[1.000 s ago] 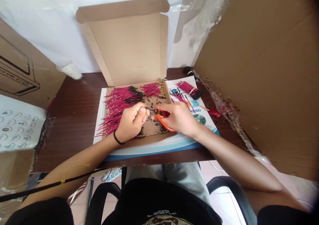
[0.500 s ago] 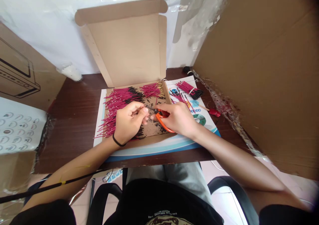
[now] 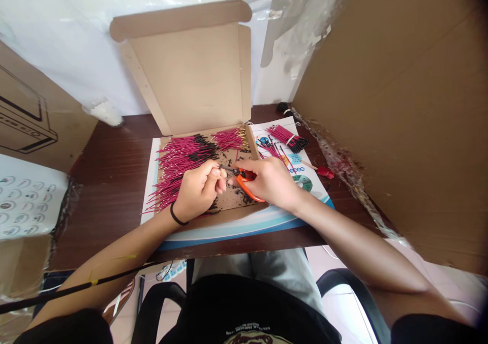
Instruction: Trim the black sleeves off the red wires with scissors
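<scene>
Left hand (image 3: 198,191) with fingers closed, pinching a thin dark wire (image 3: 227,168) at orange-handled scissors (image 3: 246,184), right hand (image 3: 272,181) gripping the handles firmly, magenta wire bundles (image 3: 179,158) at ten o'clock.

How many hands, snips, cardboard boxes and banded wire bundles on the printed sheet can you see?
Hands (left hand, right hand): 2
Orange-handled snips: 1
Open cardboard box: 1
Banded wire bundle: 1
Total: 5
</scene>
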The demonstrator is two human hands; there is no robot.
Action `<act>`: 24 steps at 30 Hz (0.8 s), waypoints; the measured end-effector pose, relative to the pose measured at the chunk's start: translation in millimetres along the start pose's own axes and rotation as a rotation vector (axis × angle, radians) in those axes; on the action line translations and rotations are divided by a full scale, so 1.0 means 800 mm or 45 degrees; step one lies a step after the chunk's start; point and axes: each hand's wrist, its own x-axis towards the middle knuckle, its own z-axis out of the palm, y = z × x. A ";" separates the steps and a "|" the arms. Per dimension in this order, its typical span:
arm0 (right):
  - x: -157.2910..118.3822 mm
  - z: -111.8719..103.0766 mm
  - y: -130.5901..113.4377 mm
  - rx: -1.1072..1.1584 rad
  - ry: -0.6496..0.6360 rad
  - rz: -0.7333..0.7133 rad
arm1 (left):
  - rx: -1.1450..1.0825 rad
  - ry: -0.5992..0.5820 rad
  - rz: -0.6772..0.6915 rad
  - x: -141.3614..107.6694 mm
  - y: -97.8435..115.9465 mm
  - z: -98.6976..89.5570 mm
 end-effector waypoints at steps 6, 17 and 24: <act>0.002 -0.004 0.000 -0.003 0.017 0.035 | -0.331 -0.017 -0.171 0.005 0.000 0.003; 0.001 0.000 0.005 -0.053 0.033 0.021 | -0.178 0.114 -0.173 0.005 -0.006 0.002; 0.002 -0.001 0.004 -0.131 0.001 -0.002 | -0.145 -0.056 -0.091 0.003 -0.003 0.001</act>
